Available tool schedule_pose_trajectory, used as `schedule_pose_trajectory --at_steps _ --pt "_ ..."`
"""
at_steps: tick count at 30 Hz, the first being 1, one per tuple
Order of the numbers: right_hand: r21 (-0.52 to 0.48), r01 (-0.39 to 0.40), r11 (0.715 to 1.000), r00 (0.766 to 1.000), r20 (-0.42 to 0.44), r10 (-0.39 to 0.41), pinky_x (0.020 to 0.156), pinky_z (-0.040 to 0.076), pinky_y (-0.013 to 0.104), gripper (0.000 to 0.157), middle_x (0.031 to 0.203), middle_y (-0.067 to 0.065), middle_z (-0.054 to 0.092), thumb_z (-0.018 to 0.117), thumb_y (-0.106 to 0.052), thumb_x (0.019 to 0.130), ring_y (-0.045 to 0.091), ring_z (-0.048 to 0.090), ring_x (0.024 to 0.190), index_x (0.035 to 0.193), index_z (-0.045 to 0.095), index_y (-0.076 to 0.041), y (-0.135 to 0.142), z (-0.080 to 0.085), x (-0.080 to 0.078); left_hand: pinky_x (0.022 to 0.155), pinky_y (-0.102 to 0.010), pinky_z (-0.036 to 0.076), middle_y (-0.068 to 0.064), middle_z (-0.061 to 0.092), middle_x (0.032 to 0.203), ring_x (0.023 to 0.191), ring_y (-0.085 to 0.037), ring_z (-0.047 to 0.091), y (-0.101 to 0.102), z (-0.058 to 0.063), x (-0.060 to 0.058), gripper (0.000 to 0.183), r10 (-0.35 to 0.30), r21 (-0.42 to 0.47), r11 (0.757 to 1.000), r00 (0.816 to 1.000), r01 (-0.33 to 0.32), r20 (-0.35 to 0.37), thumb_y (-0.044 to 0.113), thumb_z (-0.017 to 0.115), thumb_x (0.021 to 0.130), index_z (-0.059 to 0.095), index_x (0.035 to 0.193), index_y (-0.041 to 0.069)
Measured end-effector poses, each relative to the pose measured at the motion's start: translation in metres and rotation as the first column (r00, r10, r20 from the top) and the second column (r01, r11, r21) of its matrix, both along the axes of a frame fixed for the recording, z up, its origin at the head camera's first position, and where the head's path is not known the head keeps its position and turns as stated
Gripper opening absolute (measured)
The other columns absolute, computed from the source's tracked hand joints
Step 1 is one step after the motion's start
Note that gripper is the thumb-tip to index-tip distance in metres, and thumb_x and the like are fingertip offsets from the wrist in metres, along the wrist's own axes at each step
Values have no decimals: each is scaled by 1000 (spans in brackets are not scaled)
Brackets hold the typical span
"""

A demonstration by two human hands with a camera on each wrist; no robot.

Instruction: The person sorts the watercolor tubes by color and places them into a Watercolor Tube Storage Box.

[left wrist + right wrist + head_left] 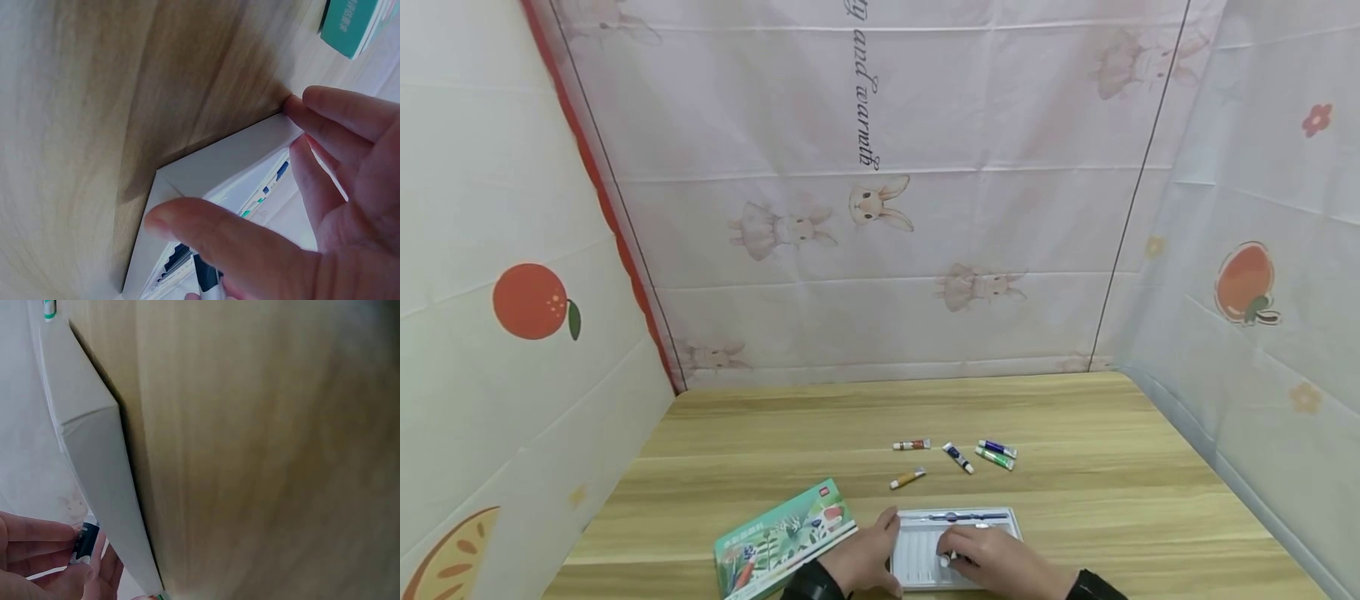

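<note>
A white plastic tray [916,560] with ridged slots lies near the front of the table. A dark, thin paintbrush [967,517] rests along its far side. My left hand [867,553] holds the tray's left end; in the left wrist view the thumb lies at one corner and the fingertips at the other. Over the tray's middle, my right hand [1000,557] pinches a small dark paint tube [85,542] with a white cap, between thumb and fingers. Part of the tray's right side is hidden under the right hand.
Beyond the tray lie several loose paint tubes: red-brown [912,445], yellow-brown [907,478], dark blue [958,458], purple-blue [997,448] and green [995,458]. A green illustrated box [782,537] lies to the left, partly behind the left hand. Printed cloth surrounds the wooden table [760,433].
</note>
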State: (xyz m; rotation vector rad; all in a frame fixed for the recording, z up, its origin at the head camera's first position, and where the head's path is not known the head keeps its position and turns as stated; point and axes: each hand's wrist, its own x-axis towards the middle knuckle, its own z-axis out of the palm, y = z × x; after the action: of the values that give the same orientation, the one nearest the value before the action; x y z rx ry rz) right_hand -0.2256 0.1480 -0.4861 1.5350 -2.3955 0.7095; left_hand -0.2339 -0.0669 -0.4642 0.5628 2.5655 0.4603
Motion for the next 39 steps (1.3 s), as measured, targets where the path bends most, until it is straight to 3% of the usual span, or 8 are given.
schedule_pose_trajectory --at_steps 11,20,28,36,39 --pt "76 -20 997 995 -100 28 66 36 7 19 91 -12 51 59 -12 75 -8 44 81 93 54 -18 1 -4 0 74 -26 39 -8 23 129 83 -13 49 -1 1 0 83 -14 -4 1000 1000 14 -8 34 70 58 32 125 2" --pt "208 -12 978 990 -134 41 69 38 12 22 100 -7 53 58 -14 76 1 47 91 97 58 -18 9 -3 -5 73 -27 39 -7 23 129 81 -13 48 0 3 1 82 -4 3 1000 1000 3 16 33 70 59 31 125 2" --pt "183 -12 983 992 -123 35 72 38 14 22 103 -7 53 52 -20 81 3 47 94 102 59 -18 12 -8 -9 70 -26 40 -7 23 129 75 -13 49 1 3 0 83 10 0 1000 1000 -10 16 33 70 58 31 125 3" --pt "229 12 973 982 -186 32 71 38 13 18 97 -8 54 59 -19 75 3 48 90 93 64 -19 6 -4 -8 68 -25 40 -8 23 129 72 -12 49 1 2 0 83 5 5 1000 1000 -5 11 33 70 58 31 125 3" --pt "233 17 972 989 -145 17 71 38 13 18 96 -8 54 59 -18 75 3 48 90 92 64 -20 5 -1 -7 70 -26 40 -7 23 129 74 -12 49 1 2 0 83 5 4 1000 1000 -5 14 33 70 58 31 125 3"
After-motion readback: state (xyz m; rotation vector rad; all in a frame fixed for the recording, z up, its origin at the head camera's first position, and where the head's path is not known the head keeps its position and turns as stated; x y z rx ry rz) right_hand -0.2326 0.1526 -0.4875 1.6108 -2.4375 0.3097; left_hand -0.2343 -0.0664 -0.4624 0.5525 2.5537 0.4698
